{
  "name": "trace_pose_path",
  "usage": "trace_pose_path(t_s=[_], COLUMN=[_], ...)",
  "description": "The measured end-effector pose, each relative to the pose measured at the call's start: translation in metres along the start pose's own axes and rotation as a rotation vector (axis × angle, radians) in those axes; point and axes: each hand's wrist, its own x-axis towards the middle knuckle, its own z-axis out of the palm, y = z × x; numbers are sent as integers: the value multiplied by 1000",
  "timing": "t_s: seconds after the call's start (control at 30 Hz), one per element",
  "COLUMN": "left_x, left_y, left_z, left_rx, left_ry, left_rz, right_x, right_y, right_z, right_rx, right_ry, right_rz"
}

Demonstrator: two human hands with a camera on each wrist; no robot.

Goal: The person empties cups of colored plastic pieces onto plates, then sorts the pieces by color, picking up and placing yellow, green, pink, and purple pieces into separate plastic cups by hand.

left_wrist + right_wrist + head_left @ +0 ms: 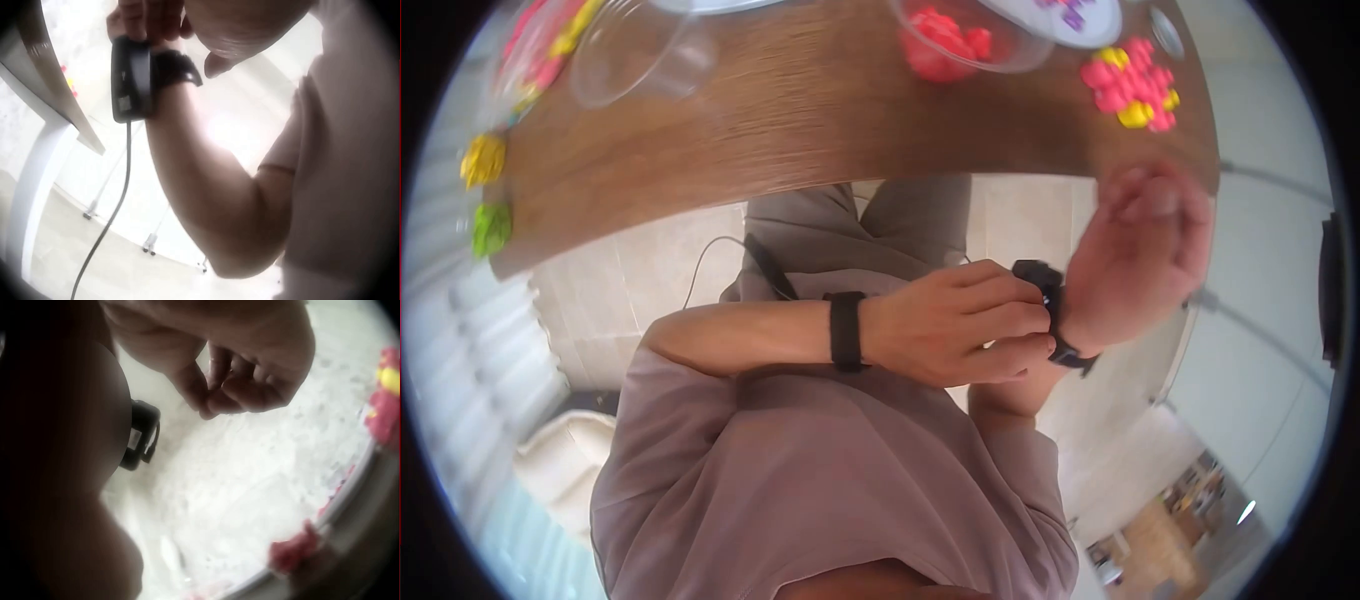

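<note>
In the head view my left hand reaches across my body, its curled fingers gripping the black wrist camera strapped on my right wrist. The left wrist view shows the fingers over the top end of the boxy black camera, with a strap beside it and a cable hanging from it. My right hand is raised by the table's near right corner, fingers loosely curled and holding nothing. Its fingertips and thumb come together in the right wrist view. A black band circles my left wrist.
On the wooden table are a clear cup, a clear bowl with red pieces, and a white plate with purple pieces. A pink and yellow cluster lies at right, yellow and green lumps at left.
</note>
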Motion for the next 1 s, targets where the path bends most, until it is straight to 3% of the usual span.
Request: trace_pose_path(t_s=[0.1,0.2,0.3,0.33,0.4,0.43,0.47,0.5,0.53,0.6,0.67,0.8,0.9,0.93,1.0], left_x=[-21,-37,-45,-48,-55,-58,-61,-62,-62,-61,-62,-79,-89,-91,-88], left_y=[6,11,5,0,-16,-24,-30,-37,-43,-57,-64,-93,-113,-116,-116], left_z=[16,17,9,7,6,7,8,8,8,5,2,-22,-35,-38,-38], left_rx=[-6,-197,-61,-97,140,115,190,262,232,370,465,467,413,375,334], left_ry=[-179,-322,-474,-479,-571,-571,-541,-510,-515,-545,-565,-544,-592,-627,-664], left_rz=[71,-202,-214,-181,-326,-295,-379,-462,-434,-584,-751,-713,-740,-825,-905], right_x=[-41,-74,-95,-99,-113,-120,-125,-127,-129,-133,-122,-153,-184,-189,-199], right_y=[2,19,43,57,112,138,163,184,202,234,231,276,296,289,279], right_z=[-16,-26,-28,-27,-40,-47,-51,-51,-51,-34,-22,-4,8,10,7], right_rx=[-166,-195,-199,-135,11,26,46,11,-25,206,-200,-169,-381,-382,-856], right_ry=[189,353,351,397,449,480,513,517,527,653,546,508,410,417,-88], right_rz=[81,300,506,607,656,729,802,833,866,799,940,807,897,895,695])
